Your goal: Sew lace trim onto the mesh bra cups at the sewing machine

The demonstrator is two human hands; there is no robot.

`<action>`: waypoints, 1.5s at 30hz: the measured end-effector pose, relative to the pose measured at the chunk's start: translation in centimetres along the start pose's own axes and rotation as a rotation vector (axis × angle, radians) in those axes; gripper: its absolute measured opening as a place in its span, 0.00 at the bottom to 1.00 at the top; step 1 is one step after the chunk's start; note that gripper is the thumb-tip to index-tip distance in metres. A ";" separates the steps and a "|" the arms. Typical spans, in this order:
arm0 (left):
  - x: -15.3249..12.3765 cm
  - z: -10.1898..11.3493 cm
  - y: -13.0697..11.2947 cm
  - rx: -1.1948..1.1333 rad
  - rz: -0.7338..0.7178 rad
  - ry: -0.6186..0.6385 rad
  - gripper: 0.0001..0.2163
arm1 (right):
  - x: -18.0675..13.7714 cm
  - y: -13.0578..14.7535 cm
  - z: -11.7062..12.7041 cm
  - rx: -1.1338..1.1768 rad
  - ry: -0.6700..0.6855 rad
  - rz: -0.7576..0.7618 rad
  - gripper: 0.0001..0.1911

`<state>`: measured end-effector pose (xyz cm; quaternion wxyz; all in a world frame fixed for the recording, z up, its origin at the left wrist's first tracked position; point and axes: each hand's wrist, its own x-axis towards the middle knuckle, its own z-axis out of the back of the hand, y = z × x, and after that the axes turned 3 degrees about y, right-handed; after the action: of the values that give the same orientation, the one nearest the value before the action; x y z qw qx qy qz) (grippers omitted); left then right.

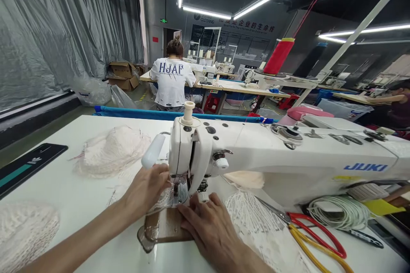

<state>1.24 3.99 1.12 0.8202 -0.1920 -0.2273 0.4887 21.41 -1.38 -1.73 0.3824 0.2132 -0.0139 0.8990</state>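
A white sewing machine (256,149) stands before me, its needle area over a metal plate (168,226). White lace fabric (164,199) lies beneath the presser foot. On the left of the foot, my left hand (145,190) is closed on the fabric with bent fingers, the tips partly hidden by the machine head. Close to the foot on the other side, my right hand (211,226) has its thumb and fingers closed at the fabric's edge. White fringed lace (253,213) spreads under the machine arm, right of this hand.
Red-and-yellow-handled scissors (315,232) and coiled pale cord (339,213) lie at right. Lace pieces (112,151) rest at left, beside a dark long box (30,164). A red thread cone (278,56) stands behind the machine. A person in a white shirt (171,79) sits farther back.
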 end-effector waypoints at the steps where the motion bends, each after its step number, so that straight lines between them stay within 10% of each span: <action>1: 0.5 0.3 0.1 0.021 0.053 0.029 0.06 | 0.1 -0.1 0.0 0.001 0.003 -0.010 0.08; 9: -4.1 3.7 -3.0 0.029 0.277 0.294 0.04 | 0.5 2.0 2.6 0.537 0.143 -0.155 0.19; 12: -8.2 4.7 -5.6 -0.198 0.379 0.376 0.10 | 0.4 4.8 3.6 0.979 0.299 -0.218 0.31; 15: -11.7 5.3 -7.3 -0.482 0.530 0.375 0.13 | -0.3 7.9 4.0 1.218 0.435 -0.319 0.22; 18: -14.9 5.7 -8.2 -0.555 0.557 0.358 0.15 | -1.7 10.2 4.2 1.314 0.487 -0.388 0.06; 27: -21.3 4.1 -10.8 -0.951 0.685 0.335 0.19 | -6.9 13.8 5.6 1.474 0.460 -0.262 0.13; 45: -25.5 2.3 -10.4 -0.868 0.773 0.539 0.13 | -10.9 15.0 3.0 1.756 0.690 -0.490 0.16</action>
<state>-3.34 -23.13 3.86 0.4608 -0.6910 -0.1048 0.5471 18.89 -20.00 -1.22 0.2469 0.1444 0.8185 0.4982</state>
